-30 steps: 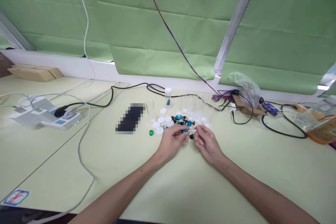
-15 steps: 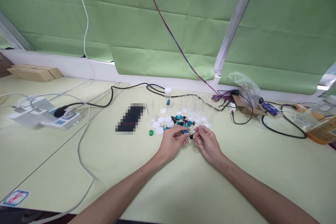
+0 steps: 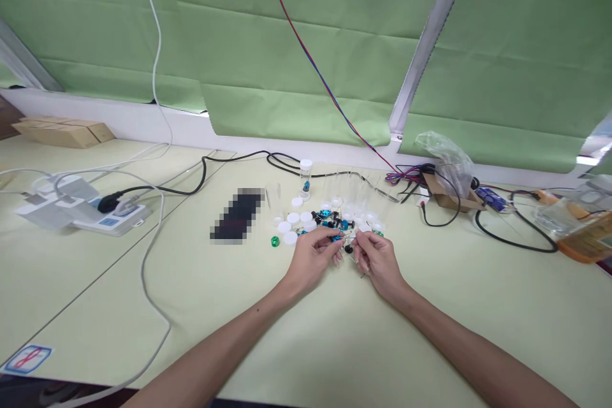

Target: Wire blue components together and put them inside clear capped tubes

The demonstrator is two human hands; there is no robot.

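My left hand [image 3: 310,260] is pinched closed on one end of a thin metal rod [image 3: 350,238]. The fingers of my right hand [image 3: 381,259] are pressed together at its other end, close to the left fingertips. Just beyond the fingers lies a pile of small blue and black parts [image 3: 326,213], partly covered by my hands. White round caps [image 3: 285,227] are spread left of the pile, and a small green part [image 3: 275,241] sits beside them. A black piece [image 3: 349,249] shows on the table between my hands.
Clear tubes [image 3: 342,186] stand behind the pile. A capped tube [image 3: 306,180] with a blue part inside stands farther back. A pixelated dark rectangle [image 3: 238,217] and a power strip [image 3: 109,220] lie left. A cardboard box [image 3: 442,191] and orange container [image 3: 588,239] are right.
My right fingertips have shifted slightly left, closer to my left fingertips. Something green now shows behind my right hand. The left hand is nearly still.
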